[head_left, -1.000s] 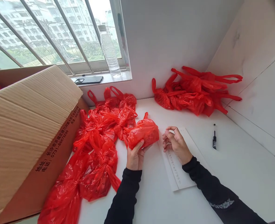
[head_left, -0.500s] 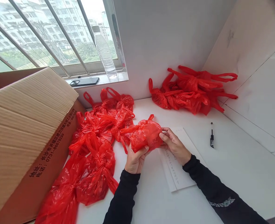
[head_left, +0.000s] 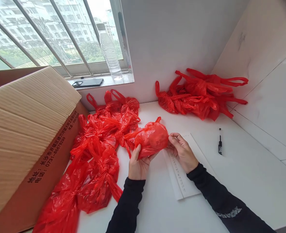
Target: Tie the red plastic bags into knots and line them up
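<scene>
A bunched red plastic bag (head_left: 152, 138) is held above the white table (head_left: 242, 168) between both my hands. My left hand (head_left: 138, 165) grips its lower left side, fingers wrapped round it. My right hand (head_left: 181, 152) pinches the bag's right edge with its fingertips. Under my right wrist lies a white sheet of paper (head_left: 181, 178) with small print.
A heap of knotted red bags (head_left: 99, 149) lies to the left, beside an open cardboard box (head_left: 24, 129). Another pile of red bags (head_left: 201, 94) sits in the far corner. A black pen (head_left: 220, 145) lies at the right. A water bottle (head_left: 109, 51) and phone (head_left: 88, 83) rest on the windowsill.
My right hand moved left from above the paper and took hold of the bag's right edge. My left hand kept its grip and the bag turned slightly.
</scene>
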Tool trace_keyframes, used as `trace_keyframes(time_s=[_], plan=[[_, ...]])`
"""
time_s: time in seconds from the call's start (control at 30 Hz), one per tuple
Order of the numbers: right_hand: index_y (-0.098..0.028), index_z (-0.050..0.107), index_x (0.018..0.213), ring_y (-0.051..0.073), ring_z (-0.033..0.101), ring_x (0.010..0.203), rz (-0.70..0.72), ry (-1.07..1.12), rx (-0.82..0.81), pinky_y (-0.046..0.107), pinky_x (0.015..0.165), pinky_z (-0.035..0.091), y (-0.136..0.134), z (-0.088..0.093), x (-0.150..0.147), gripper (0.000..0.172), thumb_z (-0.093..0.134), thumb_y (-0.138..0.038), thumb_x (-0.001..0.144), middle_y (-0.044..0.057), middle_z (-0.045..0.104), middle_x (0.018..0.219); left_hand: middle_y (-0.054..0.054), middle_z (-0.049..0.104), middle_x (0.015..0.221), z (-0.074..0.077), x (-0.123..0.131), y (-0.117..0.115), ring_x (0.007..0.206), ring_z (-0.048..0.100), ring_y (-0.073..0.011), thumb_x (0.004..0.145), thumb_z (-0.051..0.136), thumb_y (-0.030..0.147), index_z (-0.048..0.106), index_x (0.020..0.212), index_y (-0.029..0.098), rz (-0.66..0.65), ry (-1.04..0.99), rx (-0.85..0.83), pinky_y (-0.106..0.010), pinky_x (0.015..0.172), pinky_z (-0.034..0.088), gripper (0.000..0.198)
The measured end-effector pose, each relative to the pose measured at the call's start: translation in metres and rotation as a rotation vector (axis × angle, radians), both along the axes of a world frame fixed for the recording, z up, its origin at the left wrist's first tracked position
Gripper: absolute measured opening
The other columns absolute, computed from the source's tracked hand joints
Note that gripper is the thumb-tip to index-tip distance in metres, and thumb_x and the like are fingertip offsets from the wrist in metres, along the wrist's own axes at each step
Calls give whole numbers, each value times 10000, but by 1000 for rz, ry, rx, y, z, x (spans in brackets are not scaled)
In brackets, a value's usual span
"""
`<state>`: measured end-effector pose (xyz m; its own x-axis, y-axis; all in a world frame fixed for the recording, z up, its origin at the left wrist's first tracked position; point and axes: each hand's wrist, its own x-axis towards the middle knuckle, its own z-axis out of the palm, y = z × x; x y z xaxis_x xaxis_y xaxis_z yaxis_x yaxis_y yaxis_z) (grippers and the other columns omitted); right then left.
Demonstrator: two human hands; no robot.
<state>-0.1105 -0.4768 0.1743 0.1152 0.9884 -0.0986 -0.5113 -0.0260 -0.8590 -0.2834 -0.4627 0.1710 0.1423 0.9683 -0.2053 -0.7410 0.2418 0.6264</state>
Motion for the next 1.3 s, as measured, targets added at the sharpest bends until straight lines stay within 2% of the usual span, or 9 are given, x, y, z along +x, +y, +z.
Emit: trace_keyframes(time_s=[0.17, 0.3, 0.47, 0.63, 0.9, 1.03, 1.1, 1.2, 1.3], plan=[[-231, 687, 979, 129, 656, 739, 62, 255, -106, 237, 668, 589, 3, 0, 5, 256, 771, -425, 835, 5, 718, 910, -38, 778, 1010, 0, -3, -1, 940, 732, -239, 789, 589, 126, 688, 1132, 224, -5, -104, -104, -445, 866, 608, 370], [-219, 723, 979, 132, 645, 679, 148, 193, -84, 228, 586, 555, 3, 1, 8, 228, 754, -405, 852, 7, 728, 875, -25, 772, 837, -1, -2, -2, 755, 731, -168, 718, 625, 65, 723, 907, 183, 32, -115, -119, -272, 723, 620, 244], [-253, 689, 1123, 187, 686, 876, 73, 71, 23, 266, 682, 570, 0, 6, 7, 310, 761, -360, 841, 21, 728, 1046, -24, 768, 1054, -2, -1, 0, 931, 728, -187, 767, 669, 118, 695, 1122, 250, 87, -83, -33, -263, 758, 613, 380], [-277, 644, 1071, 194, 673, 882, -75, -8, 98, 305, 738, 576, 0, 5, 4, 271, 756, -360, 838, 6, 713, 993, -59, 658, 1318, -4, 2, 1, 1105, 678, -230, 836, 686, 220, 590, 1289, 277, -5, -5, 86, -367, 916, 585, 467], [-311, 603, 1100, 204, 635, 1029, -239, -174, 263, 355, 871, 546, -1, 7, 2, 252, 707, -299, 871, 2, 667, 1112, -138, 645, 1290, -8, 5, 1, 1068, 706, -298, 824, 749, 317, 446, 1379, 252, -62, 168, 35, -477, 891, 590, 636], [-263, 671, 927, 239, 644, 1059, -139, -394, 378, 409, 960, 497, -3, 3, 4, 123, 670, -176, 841, 34, 698, 1107, -136, 648, 1307, 3, 4, -3, 1115, 682, -309, 867, 665, 485, 534, 1348, 234, -179, 16, 51, -483, 887, 591, 559], [-247, 683, 807, 259, 630, 1127, -35, -504, 435, 454, 1049, 439, -6, 1, 4, 170, 602, -99, 823, 42, 700, 1158, -112, 655, 1316, 7, 4, -5, 1150, 665, -312, 873, 647, 506, 574, 1330, 248, -174, -61, 32, -476, 918, 580, 530], [-250, 685, 707, 256, 601, 1202, 50, -609, 529, 493, 1165, 314, -11, 0, 2, 299, 502, -45, 822, 26, 713, 1149, -75, 712, 1233, 7, 3, -5, 1144, 672, -302, 828, 734, 329, 611, 1302, 253, -52, -44, -14, -422, 924, 575, 496], [-274, 726, 873, 263, 551, 1274, 27, -625, 525, 497, 1141, 358, -14, 0, -2, 313, 466, -102, 890, 37, 678, 1236, -55, 755, 1128, 0, 1, -3, 1100, 696, -282, 736, 781, 159, 626, 1282, 240, 14, -23, -49, -383, 919, 568, 573]])
